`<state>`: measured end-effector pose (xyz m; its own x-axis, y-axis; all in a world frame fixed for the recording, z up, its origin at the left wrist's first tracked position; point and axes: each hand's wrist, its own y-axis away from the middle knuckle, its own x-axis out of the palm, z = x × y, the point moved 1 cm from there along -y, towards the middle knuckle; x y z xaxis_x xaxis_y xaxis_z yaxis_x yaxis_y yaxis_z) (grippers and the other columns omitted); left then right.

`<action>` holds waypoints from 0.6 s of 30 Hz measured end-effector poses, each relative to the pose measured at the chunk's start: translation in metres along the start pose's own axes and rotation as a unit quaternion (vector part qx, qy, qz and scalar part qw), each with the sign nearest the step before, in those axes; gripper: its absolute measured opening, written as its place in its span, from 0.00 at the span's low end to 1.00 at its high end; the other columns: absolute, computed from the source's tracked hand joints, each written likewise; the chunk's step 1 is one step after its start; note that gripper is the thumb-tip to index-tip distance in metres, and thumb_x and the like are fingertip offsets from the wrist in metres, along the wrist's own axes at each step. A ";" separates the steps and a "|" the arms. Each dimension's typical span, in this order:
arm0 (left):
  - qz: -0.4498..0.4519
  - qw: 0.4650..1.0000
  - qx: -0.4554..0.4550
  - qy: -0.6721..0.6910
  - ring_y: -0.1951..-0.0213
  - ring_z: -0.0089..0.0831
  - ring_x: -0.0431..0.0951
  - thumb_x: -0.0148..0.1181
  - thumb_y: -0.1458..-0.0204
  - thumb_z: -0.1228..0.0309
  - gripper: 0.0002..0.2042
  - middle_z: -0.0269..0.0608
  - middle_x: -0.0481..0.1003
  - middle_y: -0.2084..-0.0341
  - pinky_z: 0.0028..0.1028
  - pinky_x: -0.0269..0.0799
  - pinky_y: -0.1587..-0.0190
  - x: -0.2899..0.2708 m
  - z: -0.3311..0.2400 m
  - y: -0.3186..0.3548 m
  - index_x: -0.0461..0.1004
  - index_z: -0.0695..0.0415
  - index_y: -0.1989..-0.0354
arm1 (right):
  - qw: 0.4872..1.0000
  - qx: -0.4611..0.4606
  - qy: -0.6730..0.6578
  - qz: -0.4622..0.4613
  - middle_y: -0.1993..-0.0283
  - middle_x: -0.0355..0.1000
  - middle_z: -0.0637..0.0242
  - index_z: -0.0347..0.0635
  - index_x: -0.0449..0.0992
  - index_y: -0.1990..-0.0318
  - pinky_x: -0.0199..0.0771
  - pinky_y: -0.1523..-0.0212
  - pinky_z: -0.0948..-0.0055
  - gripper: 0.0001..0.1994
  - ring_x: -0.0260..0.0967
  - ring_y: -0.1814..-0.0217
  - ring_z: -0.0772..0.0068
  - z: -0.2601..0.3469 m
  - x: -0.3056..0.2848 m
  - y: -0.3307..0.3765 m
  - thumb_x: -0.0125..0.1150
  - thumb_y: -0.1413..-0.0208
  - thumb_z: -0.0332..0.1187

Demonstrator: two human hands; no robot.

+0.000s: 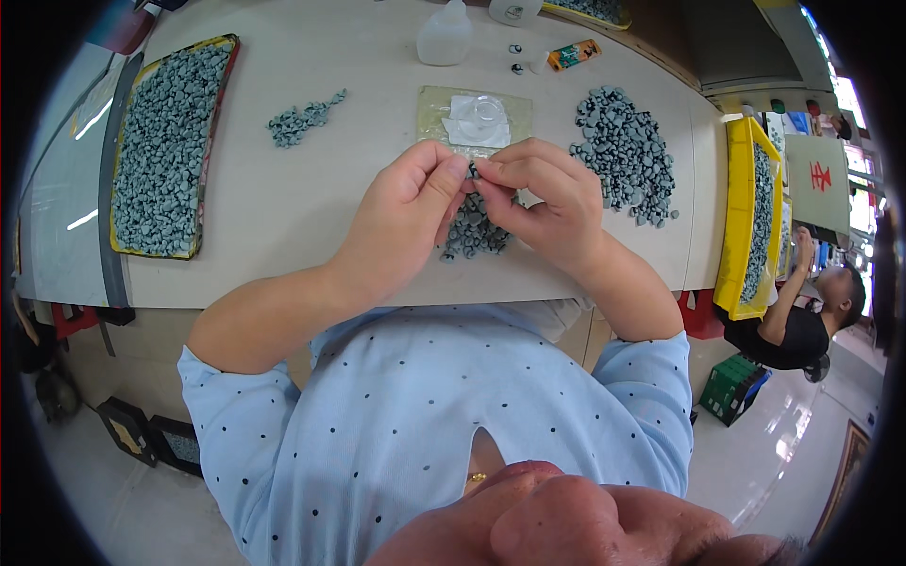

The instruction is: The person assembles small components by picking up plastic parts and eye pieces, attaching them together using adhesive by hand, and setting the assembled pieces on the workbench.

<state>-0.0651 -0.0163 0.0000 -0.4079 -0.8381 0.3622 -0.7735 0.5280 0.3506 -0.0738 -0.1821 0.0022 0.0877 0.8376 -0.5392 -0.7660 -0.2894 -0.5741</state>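
Both hands meet over the near middle of the table, fingertips almost touching. My left hand (408, 196) pinches a small dark grey-green piece (473, 171) between thumb and forefinger. My right hand (547, 189) closes on the same piece from the other side. Its exact shape is mostly covered by the fingers. Below the hands lies a small heap of grey-green pieces (475, 231), partly hidden by them. Just beyond the fingers, a yellowish mat (431, 115) bears white paper (464, 133) and a round clear dish (484, 111).
A larger heap of like pieces (623, 156) lies at right, a small cluster (300, 124) at left. A full tray (168, 151) sits far left; a yellow bin (734, 217) stands beyond the right edge, near another person (802, 311). A white bottle (444, 36) and orange-green packet (574, 55) are behind.
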 end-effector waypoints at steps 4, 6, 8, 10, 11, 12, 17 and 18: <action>0.007 1.000 -0.001 0.023 0.79 0.13 0.59 0.43 0.39 0.64 0.11 0.27 0.62 0.80 0.15 0.58 0.78 -0.001 -0.001 -0.001 0.64 0.57 0.69 | 1.000 0.001 -0.007 -0.019 0.73 0.73 0.62 0.35 0.75 0.69 0.68 0.78 0.81 0.10 0.70 0.75 0.75 0.001 0.000 -0.001 0.62 0.63 0.16; 0.013 1.000 -0.002 0.024 0.79 0.13 0.59 0.43 0.39 0.64 0.11 0.27 0.62 0.80 0.15 0.58 0.78 -0.001 -0.002 -0.001 0.64 0.57 0.69 | 1.000 0.006 -0.007 -0.028 0.73 0.73 0.62 0.35 0.75 0.69 0.68 0.78 0.81 0.10 0.69 0.75 0.76 0.002 0.000 0.000 0.62 0.64 0.16; 0.012 0.999 -0.010 0.033 0.79 0.13 0.59 0.43 0.39 0.64 0.11 0.27 0.62 0.80 0.15 0.58 0.78 0.000 -0.002 -0.001 0.65 0.57 0.69 | 0.999 0.013 -0.008 -0.033 0.73 0.72 0.63 0.35 0.75 0.69 0.67 0.79 0.82 0.10 0.68 0.76 0.76 0.002 0.000 0.001 0.62 0.64 0.16; 0.011 0.999 -0.010 0.030 0.79 0.13 0.59 0.43 0.39 0.64 0.11 0.27 0.62 0.80 0.15 0.58 0.78 0.000 -0.001 -0.001 0.65 0.57 0.69 | 0.999 0.015 0.012 -0.032 0.73 0.72 0.64 0.36 0.76 0.69 0.66 0.80 0.82 0.11 0.66 0.77 0.78 0.001 0.000 0.001 0.62 0.64 0.16; 0.009 1.000 -0.011 0.027 0.79 0.13 0.59 0.43 0.39 0.64 0.11 0.27 0.62 0.80 0.15 0.58 0.78 0.000 -0.001 -0.001 0.65 0.57 0.68 | 0.999 0.012 0.011 -0.033 0.73 0.72 0.64 0.36 0.76 0.69 0.66 0.80 0.82 0.11 0.66 0.77 0.78 0.001 0.000 0.001 0.62 0.64 0.16; 0.010 1.000 -0.011 0.026 0.79 0.13 0.59 0.43 0.39 0.64 0.11 0.27 0.62 0.80 0.15 0.58 0.78 0.001 -0.001 -0.001 0.65 0.57 0.68 | 0.999 0.011 0.014 -0.033 0.73 0.72 0.64 0.36 0.76 0.69 0.66 0.80 0.83 0.11 0.66 0.77 0.78 0.001 0.000 0.001 0.62 0.64 0.16; 0.017 0.997 -0.030 0.066 0.80 0.13 0.57 0.44 0.40 0.63 0.11 0.27 0.61 0.81 0.15 0.55 0.79 0.000 -0.003 -0.001 0.65 0.57 0.69 | 1.000 0.020 0.000 -0.010 0.72 0.72 0.64 0.36 0.76 0.69 0.66 0.79 0.82 0.10 0.66 0.77 0.78 -0.001 -0.007 -0.002 0.63 0.63 0.18; 0.020 0.997 -0.025 0.065 0.80 0.13 0.57 0.44 0.40 0.63 0.11 0.27 0.61 0.81 0.15 0.55 0.79 0.000 -0.003 -0.001 0.65 0.57 0.69 | 0.999 0.045 0.021 0.009 0.72 0.72 0.64 0.36 0.76 0.68 0.66 0.77 0.82 0.09 0.67 0.76 0.78 -0.002 -0.012 -0.002 0.63 0.61 0.19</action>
<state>-0.0627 -0.0167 0.0025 -0.3693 -0.7924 0.4855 -0.7313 0.5702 0.3743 -0.0722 -0.1921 0.0088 0.0980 0.8120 -0.5754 -0.8211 -0.2607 -0.5077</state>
